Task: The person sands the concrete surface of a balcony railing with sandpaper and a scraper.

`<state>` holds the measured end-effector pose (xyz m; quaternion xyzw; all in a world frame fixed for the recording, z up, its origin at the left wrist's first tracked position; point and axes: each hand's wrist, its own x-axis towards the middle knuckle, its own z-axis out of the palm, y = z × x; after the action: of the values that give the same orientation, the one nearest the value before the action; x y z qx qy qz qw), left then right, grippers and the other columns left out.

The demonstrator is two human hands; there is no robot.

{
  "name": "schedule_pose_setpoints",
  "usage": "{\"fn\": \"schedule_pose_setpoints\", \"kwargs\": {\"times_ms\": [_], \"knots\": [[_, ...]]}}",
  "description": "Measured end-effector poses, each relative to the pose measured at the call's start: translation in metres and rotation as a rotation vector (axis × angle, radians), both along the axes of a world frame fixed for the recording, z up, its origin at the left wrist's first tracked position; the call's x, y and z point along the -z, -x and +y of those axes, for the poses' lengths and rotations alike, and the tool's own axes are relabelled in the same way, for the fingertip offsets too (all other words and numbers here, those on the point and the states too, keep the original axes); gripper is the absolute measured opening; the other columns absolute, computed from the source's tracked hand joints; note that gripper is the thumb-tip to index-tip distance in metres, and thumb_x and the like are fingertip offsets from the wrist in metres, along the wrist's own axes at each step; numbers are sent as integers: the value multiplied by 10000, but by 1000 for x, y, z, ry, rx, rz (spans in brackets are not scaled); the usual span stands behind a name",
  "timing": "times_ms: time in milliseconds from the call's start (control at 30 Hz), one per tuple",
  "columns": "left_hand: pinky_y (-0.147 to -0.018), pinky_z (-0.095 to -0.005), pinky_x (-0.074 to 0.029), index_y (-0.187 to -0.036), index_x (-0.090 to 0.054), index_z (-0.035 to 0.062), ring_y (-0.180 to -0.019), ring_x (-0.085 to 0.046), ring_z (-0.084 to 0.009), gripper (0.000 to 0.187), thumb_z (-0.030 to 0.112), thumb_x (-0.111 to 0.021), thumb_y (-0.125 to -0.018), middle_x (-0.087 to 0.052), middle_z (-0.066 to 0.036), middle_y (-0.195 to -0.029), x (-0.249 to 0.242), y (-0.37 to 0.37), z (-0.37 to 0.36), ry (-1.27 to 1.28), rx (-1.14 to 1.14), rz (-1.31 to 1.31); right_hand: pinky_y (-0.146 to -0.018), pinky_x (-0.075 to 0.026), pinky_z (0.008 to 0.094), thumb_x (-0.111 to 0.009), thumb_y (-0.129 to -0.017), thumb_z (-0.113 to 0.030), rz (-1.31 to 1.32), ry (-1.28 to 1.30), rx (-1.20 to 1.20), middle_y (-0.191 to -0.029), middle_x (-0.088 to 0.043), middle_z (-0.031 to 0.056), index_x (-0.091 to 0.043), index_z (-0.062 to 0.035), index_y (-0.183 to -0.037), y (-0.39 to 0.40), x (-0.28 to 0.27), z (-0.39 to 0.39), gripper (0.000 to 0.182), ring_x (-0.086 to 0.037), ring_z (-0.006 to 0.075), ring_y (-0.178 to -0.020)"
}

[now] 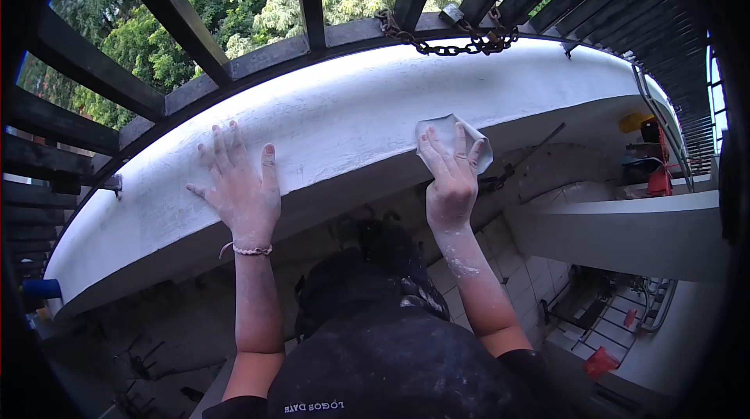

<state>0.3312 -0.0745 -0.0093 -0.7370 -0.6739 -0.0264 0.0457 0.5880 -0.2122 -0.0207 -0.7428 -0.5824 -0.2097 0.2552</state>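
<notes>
My left hand (242,184) lies spread and flat on the white wall top (336,134), holding nothing. A braided bracelet (252,250) circles that wrist. My right hand (451,177) presses a crumpled grey sheet of sandpaper (439,128) against the wall's near edge, with its fingers on the sheet's face. The thumb is hidden from this view. White dust coats both hands and the right forearm.
Dark metal bars (311,1) rise along the wall's far side. A rusty chain (445,49) with a padlock (451,14) hangs from them. Below, a red object (660,180) stands at the right, near a white ledge (625,235). Green bushes (258,8) grow beyond the bars.
</notes>
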Motion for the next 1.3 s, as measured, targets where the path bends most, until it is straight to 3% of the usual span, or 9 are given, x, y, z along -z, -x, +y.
{"fn": "schedule_pose_setpoints", "kwargs": {"times_ms": [167,233,300,367,500,700,900,1167,1300], "knots": [[-1142,-809,-98,-1655,-175,222,-1586,-105,-370,750,562,-434,-1038,-160,-65,-1718,6,-5,2,-38,-36,-22,-1100,-476,513,-581,-883,-53,210,-75,-263,-1310,-696,158,-715,7,-1233,88,7,20,379,-624,353,-1294],[-1175,-768,-99,-1653,-199,235,-1587,-121,-352,707,547,-402,-1052,-173,-45,-1720,7,4,1,-44,2,-19,-1041,-524,430,-590,-898,-94,48,-17,-299,-1287,-711,134,-724,-18,-1225,128,-6,21,362,-652,325,-1261],[-1195,-744,-105,-1653,-204,258,-1593,-115,-330,669,552,-347,-1069,-177,-13,-1722,11,15,3,-42,50,-27,-1008,-543,399,-621,-882,-80,168,-67,-423,-1264,-724,109,-735,-44,-1209,95,-1,23,348,-661,311,-1249],[-1210,-715,-116,-1645,-237,256,-1589,-140,-320,641,533,-345,-1077,-201,-12,-1717,4,11,3,-16,10,-3,-969,-563,400,-645,-865,-33,113,-89,-189,-1226,-740,100,-749,-47,-1163,38,-3,15,316,-683,318,-1204],[-1212,-708,-119,-1632,-270,239,-1586,-156,-316,622,520,-347,-1082,-210,-5,-1714,7,2,0,-51,-54,-12,-969,-564,404,-600,-870,-16,8,-29,61,-1296,-702,150,-712,4,-1219,16,4,13,367,-660,343,-1234],[-1228,-667,-118,-1618,-308,199,-1580,-189,-291,610,494,-360,-1085,-251,-8,-1704,9,2,7,-72,-50,-65,-1030,-528,401,-657,-890,-109,114,-121,-378,-1284,-717,124,-725,-12,-1209,96,6,25,341,-674,298,-1231],[-1236,-647,-124,-1600,-353,188,-1573,-225,-283,583,457,-377,-1085,-302,-4,-1688,9,-3,1,-102,-62,-98,-986,-563,409,-612,-870,30,-6,-70,91,-1310,-693,176,-699,26,-1240,11,10,10,380,-653,349,-1251],[-1237,-662,-109,-1575,-400,163,-1585,-193,-278,579,448,-406,-1071,-320,-2,-1682,9,1,4,-115,-58,-194,-1092,-489,428,-605,-847,-90,152,-51,-396,-1329,-691,136,-696,-12,-1277,94,6,25,447,-631,312,-1292],[-1236,-665,-103,-1576,-403,172,-1587,-185,-284,579,449,-410,-1068,-326,-2,-1679,2,-7,5,-116,-75,-191,-1186,-365,518,-577,-956,-104,-17,7,21,-1417,-651,45,-673,-85,-1357,11,16,-1,413,-549,305,-1387]]}}
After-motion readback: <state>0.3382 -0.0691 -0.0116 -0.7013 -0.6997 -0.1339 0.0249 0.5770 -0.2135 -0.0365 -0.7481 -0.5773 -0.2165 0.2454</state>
